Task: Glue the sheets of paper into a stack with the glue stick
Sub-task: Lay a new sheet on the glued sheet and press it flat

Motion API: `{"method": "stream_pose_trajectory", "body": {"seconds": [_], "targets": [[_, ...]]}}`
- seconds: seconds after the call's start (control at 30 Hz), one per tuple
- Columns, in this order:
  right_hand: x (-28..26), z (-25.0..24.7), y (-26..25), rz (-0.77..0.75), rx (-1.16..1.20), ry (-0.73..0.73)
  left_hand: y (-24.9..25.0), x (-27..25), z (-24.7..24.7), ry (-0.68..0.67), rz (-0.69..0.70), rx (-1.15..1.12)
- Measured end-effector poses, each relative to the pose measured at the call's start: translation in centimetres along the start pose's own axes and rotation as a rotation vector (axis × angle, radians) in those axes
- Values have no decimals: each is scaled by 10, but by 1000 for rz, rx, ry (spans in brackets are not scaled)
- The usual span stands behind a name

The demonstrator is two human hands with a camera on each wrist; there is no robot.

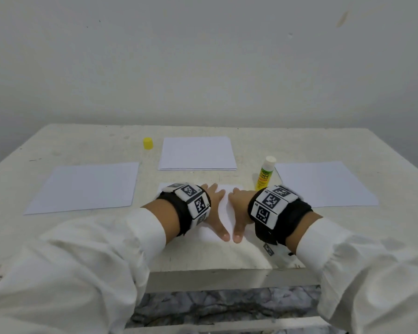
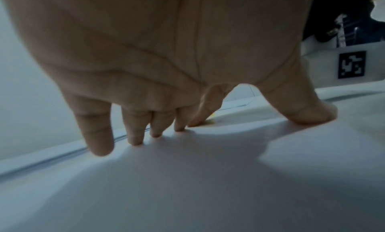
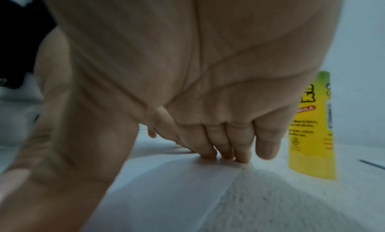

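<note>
Both hands, left hand and right hand, lay flat with fingers straight, pressing the sheet on the tabletop. The sheet looked thin, limp and easily creased; lifting by an edge seemed best.

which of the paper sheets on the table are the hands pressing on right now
The near-centre sheet, closest to the table's front edge. The left hand and right hand lie flat on it; the left, right and far-centre papers lie untouched.
</note>
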State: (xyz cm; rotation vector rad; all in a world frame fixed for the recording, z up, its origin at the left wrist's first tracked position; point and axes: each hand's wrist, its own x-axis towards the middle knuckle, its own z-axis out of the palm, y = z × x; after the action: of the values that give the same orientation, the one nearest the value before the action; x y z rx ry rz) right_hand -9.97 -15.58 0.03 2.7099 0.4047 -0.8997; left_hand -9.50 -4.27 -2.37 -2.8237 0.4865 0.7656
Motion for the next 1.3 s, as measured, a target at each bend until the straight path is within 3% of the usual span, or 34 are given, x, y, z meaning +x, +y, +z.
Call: {"method": "stream_pose_trajectory", "body": {"seconds": [0.3,0.53,0.77,0.9,1.13,1.3], "targets": [[-2,0,6,-89,85,-31,-79,-34,13,-147,-165,14],[-7,-1,-4,-138,-24,-71,-114,-51,25,-125,-137,50],[-4,-11,-90,-396,-166,3,-112,-50,26,-52,-110,138],[5,-21,-120,-419,-175,72,-113,-48,27,-24,-104,131],[17,-19,-51,-223,-7,25,-114,-42,24,-9,-103,127],[5,-9,1,-114,-22,-40,-116,-38,24,-34,-126,88]]}}
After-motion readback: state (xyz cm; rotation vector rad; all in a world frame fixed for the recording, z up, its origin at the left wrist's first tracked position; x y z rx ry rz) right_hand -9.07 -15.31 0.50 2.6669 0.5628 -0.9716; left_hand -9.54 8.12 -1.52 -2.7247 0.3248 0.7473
